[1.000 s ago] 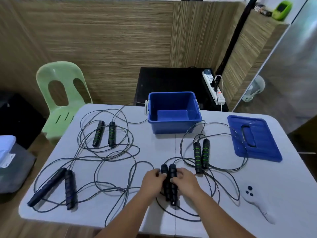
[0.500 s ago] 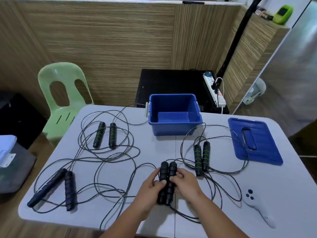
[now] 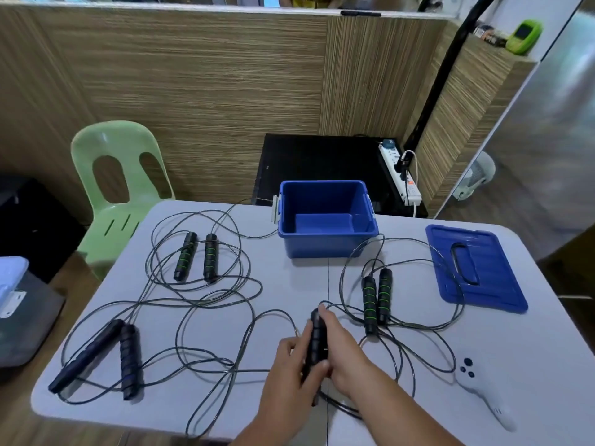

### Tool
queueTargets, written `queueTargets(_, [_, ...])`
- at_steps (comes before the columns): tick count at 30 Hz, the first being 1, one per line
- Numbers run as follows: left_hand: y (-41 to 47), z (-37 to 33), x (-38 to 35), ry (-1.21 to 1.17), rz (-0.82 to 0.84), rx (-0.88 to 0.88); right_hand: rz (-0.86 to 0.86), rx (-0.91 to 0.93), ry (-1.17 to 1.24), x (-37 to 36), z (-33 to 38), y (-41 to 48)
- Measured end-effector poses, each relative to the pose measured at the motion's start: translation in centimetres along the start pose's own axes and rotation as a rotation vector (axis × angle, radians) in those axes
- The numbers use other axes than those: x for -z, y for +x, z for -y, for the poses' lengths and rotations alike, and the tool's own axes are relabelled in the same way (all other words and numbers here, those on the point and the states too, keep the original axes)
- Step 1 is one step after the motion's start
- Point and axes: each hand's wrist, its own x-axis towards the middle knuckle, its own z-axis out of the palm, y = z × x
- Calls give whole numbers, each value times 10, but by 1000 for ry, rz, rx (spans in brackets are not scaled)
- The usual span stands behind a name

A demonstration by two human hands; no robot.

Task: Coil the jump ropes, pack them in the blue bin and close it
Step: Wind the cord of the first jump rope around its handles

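Black foam handles of the nearest jump rope sit between both hands on my feed, low over the near middle of the table. Half a second ago I could see the two grips side by side; now they are pressed into one stack, so only a single dark column shows from above. Their spot over the table is much the same as before. The left hand has its fingers curled against the left side of the pair. The right hand is wrapped round them from the right, with one fingertip up at the far end. A thumb lies across the lower part; whose, I cannot tell. The pair's long axis runs away from me toward the blue bin, the far end leaning a touch to the right. The cord trails off in loose loops to the left. The bin stands open at the far middle, where it stood earlier, with its lid flat on the table to the right. The other ropes lie uncoiled and unmoved: a far-left green-banded pair, a right green-banded pair just beside the hands, and a blue-banded pair near left.
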Motion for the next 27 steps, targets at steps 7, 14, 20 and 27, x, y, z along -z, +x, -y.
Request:
queueTargets(7, [-12,-3,12,29,-75,-165,84,-40,107,-4,1,-9])
queueTargets(14, [-3,-1,52,-141,-152,-104,130,89,-416,10,0,-39])
queueTargets(20, [21,-27,77,-117,-32,-234,-6,375,-1052,2,12,-70])
queueTargets(27, [43,-60,101,93,173,-487,-205,674,-1479,-8,32,-107])
